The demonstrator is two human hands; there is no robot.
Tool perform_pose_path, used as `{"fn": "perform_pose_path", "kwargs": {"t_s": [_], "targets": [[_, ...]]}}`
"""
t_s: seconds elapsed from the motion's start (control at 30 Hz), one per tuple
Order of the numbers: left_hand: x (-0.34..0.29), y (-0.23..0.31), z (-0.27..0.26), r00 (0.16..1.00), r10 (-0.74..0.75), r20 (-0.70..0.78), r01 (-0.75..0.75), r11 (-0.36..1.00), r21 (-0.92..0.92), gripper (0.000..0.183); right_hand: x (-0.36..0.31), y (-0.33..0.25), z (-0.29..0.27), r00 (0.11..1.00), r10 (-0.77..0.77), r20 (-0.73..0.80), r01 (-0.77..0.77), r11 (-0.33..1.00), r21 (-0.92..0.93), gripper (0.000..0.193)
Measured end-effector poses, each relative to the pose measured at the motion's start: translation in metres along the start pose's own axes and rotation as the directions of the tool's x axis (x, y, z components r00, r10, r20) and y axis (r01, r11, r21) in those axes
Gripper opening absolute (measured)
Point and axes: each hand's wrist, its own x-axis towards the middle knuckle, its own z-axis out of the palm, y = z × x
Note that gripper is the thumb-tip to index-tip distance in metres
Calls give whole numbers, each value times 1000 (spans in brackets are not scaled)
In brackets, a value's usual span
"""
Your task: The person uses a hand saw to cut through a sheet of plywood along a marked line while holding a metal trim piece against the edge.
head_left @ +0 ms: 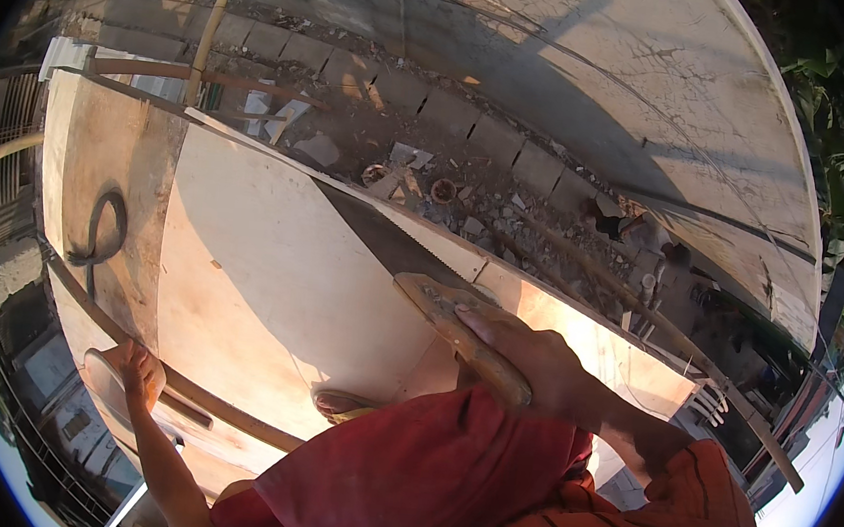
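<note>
A hand saw (456,332) with a worn wooden handle is gripped in my right hand (534,359), fingers wrapped around it. Its dark toothed blade (385,230) points away to the far left, lying along the far edge of a large pale plywood sheet (256,209). Lower left, my left hand (138,371) curls its fingers over a long brown wooden strip (219,406) that crosses the near side of the sheet. A pale rounded object (104,368) shows beside that hand; its kind is unclear.
A dark looped strap (104,231) lies on the sheet's browner left part. Footwear (342,402) shows beside my dark red cloth (404,473). Beyond and below the sheet is rubble-strewn ground (421,158) along a grey wall (678,95). A bamboo pole (212,24) stands at the far left.
</note>
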Motion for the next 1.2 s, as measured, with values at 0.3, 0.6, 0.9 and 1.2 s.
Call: {"fn": "perform_pose_path", "kwargs": {"t_s": [0.3, 0.6, 0.9, 1.2], "targets": [[10, 87, 75, 959, 179, 220, -194, 980, 46, 79, 135, -12, 36, 994, 86, -67, -88, 996, -30, 81], [-22, -22, 14, 980, -198, 28, 194, 976, 98, 77, -30, 14, -2, 1000, -5, -27, 8, 995, 103, 82], [8, 72, 45, 984, 141, 112, -139, 990, -26, 79, 54, 17, 23, 993, -48, -110, 44, 998, -42, 82], [-14, 10, 9, 995, -101, 26, 98, 991, 89, 77, 75, 38, 28, 996, -73, -59, 74, 997, 19, 72]]}}
